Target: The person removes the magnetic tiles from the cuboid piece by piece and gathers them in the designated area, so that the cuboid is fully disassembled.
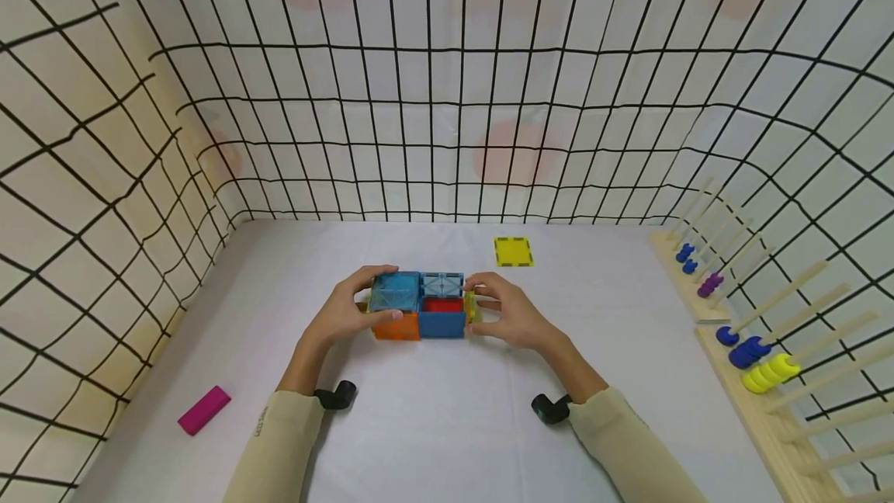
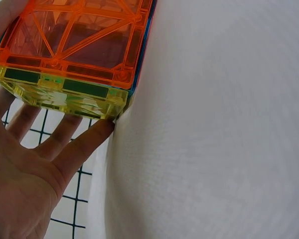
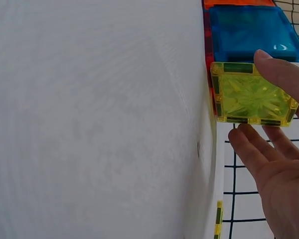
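Two joined boxes of see-through magnetic tiles stand on the white cloth. The left box has a blue top tile, an orange front tile and a yellow-green side tile. My left hand grips this box, thumb at its front and fingers round the far side. The right box has a blue front tile, a light blue back tile and a red floor tile; its top is uncovered. My right hand holds a yellow tile at its right end, between thumb and fingers.
A loose yellow tile lies behind the boxes to the right. At the front left lies a magenta block. Wooden peg racks with coloured beads line the right edge. Black-grid netting surrounds the table.
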A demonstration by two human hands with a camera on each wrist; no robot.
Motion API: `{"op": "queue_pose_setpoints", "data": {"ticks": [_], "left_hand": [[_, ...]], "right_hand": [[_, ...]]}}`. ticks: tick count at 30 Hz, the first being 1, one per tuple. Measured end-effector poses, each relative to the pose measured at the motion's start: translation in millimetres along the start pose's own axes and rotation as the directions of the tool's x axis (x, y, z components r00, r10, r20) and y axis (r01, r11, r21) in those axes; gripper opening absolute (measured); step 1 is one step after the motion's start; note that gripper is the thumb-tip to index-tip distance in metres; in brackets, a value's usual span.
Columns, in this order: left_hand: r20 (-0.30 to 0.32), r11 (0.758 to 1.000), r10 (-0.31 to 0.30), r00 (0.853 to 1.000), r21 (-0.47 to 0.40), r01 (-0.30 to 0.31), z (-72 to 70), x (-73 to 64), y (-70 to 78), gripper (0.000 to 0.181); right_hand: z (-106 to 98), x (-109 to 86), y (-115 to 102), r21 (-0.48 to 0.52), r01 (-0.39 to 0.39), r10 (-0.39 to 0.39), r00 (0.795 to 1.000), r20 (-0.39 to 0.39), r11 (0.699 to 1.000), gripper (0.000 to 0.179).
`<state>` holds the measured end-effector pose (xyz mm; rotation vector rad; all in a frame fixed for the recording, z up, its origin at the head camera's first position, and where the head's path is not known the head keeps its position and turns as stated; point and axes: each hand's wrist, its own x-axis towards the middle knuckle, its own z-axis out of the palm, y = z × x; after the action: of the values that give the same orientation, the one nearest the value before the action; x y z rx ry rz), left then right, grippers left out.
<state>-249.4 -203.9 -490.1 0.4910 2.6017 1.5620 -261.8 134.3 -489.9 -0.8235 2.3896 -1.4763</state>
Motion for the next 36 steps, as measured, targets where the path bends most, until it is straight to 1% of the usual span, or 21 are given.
{"op": "queue_pose_setpoints", "data": {"ticks": [3,5,11,17,22,27,31,36], "left_hand": [[-0.001,1.0,0.001,1.0,-0.007,-0.001,0.3,0.1,-0.3,0.076],[-0.002,1.0,-0.003,1.0,-0.011,0.003,0.8,0.1,-0.9,0.076],[0.0,1.0,-0.003,1.0,-0.012,0.003,0.0,0.0,0.3,0.077],[0.004,1.0,0.001,1.0,-0.019,0.0,0.1,-0.6,1.1,0.074],[0.002,1.0,-0.001,1.0,-0.014,0.001,0.0,-0.8,0.6,0.076],[0.001,1.0,-0.001,1.0,-0.006,0.001,0.1,-0.8,-0.7,0.079],[0.002,1.0,0.002,1.0,-0.01,-0.002,0.1,-1.0,-0.9,0.08],[0.005,1.0,0.012,1.0,-0.015,-0.012,0.8,-0.4,-1.4,0.078]], "right_hand": [[-1,-1.3,-2,-0.016,-0.006,0.006,1.0,0.005,1.0,0.069],[-1,-2.3,-3,-0.029,-0.013,0.014,1.0,0.009,1.0,0.071],[-2,-3.1,-7,-0.045,-0.059,0.059,0.998,-0.001,0.997,0.087],[-3,-4.6,-10,-0.074,-0.093,0.093,0.996,0.0,0.993,0.088],[-6,-4.7,-11,-0.074,-0.089,0.09,0.996,-0.001,0.993,0.087],[-13,-6.2,-11,-0.038,-0.12,0.119,0.992,-0.032,0.992,0.086],[-19,-9.3,-8,-0.039,-0.152,0.149,0.986,-0.07,0.988,0.084],[-28,-14.9,-7,-0.053,-0.151,0.144,0.983,-0.114,0.987,0.084]]}}
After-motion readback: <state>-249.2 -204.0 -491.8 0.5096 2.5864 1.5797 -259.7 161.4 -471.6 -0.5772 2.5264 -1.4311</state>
